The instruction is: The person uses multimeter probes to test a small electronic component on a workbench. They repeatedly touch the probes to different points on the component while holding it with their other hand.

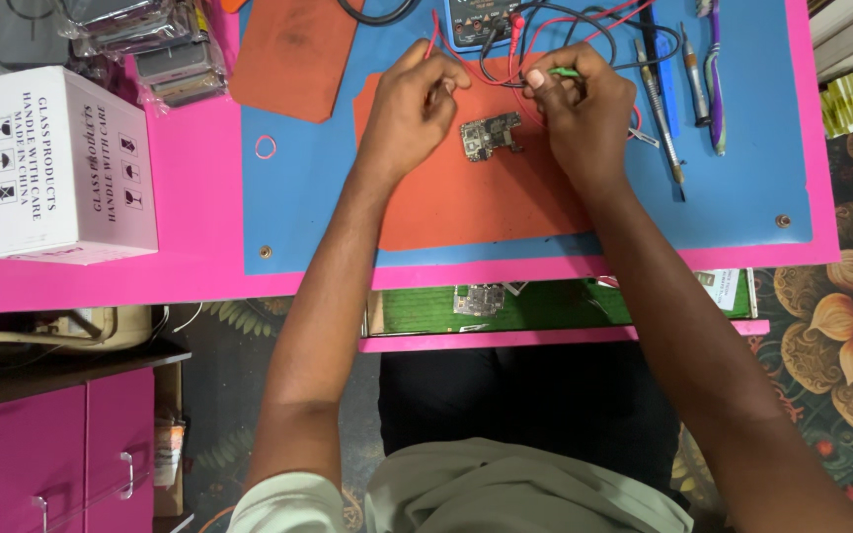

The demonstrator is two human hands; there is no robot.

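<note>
Circuit board (490,135) lies long axis left-right, slightly tilted; left hand (412,111) and right hand (580,107) apparently each pinch a probe lead.

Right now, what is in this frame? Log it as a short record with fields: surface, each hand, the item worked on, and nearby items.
surface: pink table with a blue mat and an orange pad on it
left hand: pinches a red probe lead
right hand: grips a green-tipped probe
item worked on: small circuit board lying on the orange pad between the hands
nearby: meter at the top edge, tweezers and hand tools on the right, white carton on the left
</note>
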